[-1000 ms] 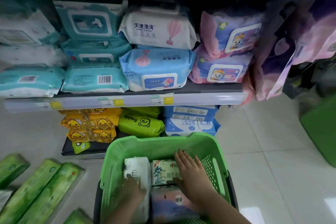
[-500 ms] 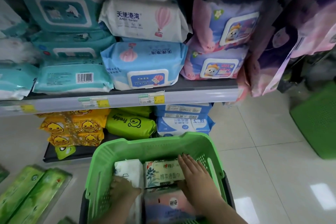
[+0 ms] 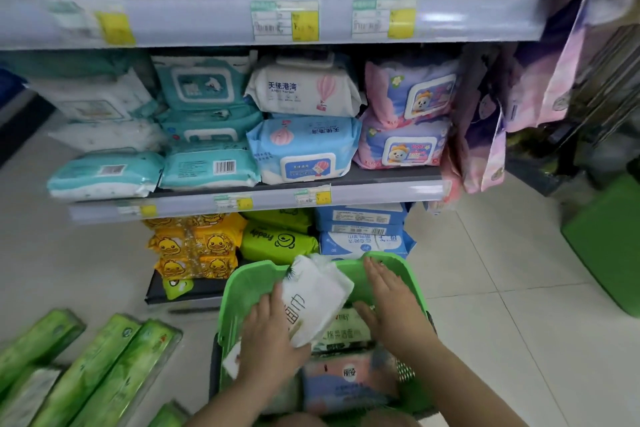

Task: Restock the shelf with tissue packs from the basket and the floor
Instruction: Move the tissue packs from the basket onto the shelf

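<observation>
At lower centre, the left hand [image 3: 268, 340] is gripping a white pack [image 3: 313, 291], tilting it up out of the basket [image 3: 239, 291], probably for shelving; the right hand [image 3: 391, 302], fingers spread, is hovering beside it.

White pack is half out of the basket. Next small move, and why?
Probably lift the white tissue pack clear of the green basket rim. The left hand grips its lower end and it is tilted up, while the right hand lies open over the packs below.
</observation>
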`<state>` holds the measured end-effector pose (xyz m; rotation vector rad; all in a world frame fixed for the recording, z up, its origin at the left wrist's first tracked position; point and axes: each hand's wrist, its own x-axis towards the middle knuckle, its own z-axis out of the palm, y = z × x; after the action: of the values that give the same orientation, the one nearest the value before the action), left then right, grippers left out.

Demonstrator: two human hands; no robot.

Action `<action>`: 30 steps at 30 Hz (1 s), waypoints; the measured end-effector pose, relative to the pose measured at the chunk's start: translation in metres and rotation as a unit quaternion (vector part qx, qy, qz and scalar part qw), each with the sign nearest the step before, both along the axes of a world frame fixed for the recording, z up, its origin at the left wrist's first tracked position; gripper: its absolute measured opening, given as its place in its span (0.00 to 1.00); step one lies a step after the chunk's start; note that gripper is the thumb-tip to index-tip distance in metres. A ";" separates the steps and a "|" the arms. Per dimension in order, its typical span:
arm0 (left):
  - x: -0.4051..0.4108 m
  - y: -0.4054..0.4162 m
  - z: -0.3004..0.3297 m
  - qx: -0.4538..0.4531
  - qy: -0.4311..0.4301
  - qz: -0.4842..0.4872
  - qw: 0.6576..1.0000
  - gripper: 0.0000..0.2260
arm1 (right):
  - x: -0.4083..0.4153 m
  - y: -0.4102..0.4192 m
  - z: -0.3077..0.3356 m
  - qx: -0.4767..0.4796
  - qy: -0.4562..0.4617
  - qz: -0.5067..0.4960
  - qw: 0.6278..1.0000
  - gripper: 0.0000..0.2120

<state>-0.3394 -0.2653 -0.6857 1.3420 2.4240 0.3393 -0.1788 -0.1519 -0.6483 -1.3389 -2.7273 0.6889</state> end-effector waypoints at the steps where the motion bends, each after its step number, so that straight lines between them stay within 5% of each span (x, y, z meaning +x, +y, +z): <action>1: 0.003 -0.004 0.017 0.024 0.010 -0.021 0.999 0.50 | 0.001 -0.003 0.014 -0.012 0.033 -0.012 0.999 0.34; 6: 0.011 -0.028 0.091 0.110 0.141 -0.114 0.977 0.55 | 0.015 -0.019 0.086 -0.059 0.213 -0.043 0.974 0.30; 13: 0.019 -0.025 0.174 0.299 0.317 -0.219 0.873 0.53 | 0.025 -0.029 0.178 -0.118 0.404 -0.072 0.904 0.28; 20: 0.009 0.005 0.252 0.458 0.431 -0.211 0.748 0.19 | 0.031 -0.020 0.256 -0.239 0.480 -0.086 0.840 0.49; 23: 0.000 0.016 0.283 0.484 0.482 -0.224 0.695 0.15 | 0.023 -0.003 0.272 -0.300 0.485 -0.052 0.820 0.66; 27: -0.016 0.028 0.307 0.489 0.525 -0.241 0.653 0.17 | 0.006 0.011 0.284 -0.385 0.551 0.008 0.740 0.35; 30: -0.038 0.034 0.315 0.475 0.529 -0.221 0.668 0.26 | -0.012 0.022 0.287 -0.339 0.605 0.018 0.720 0.28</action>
<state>-0.3771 -0.2309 -0.3704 3.2886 2.5332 0.9975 -0.1912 -0.1302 -0.3612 -0.4177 -1.4123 1.8203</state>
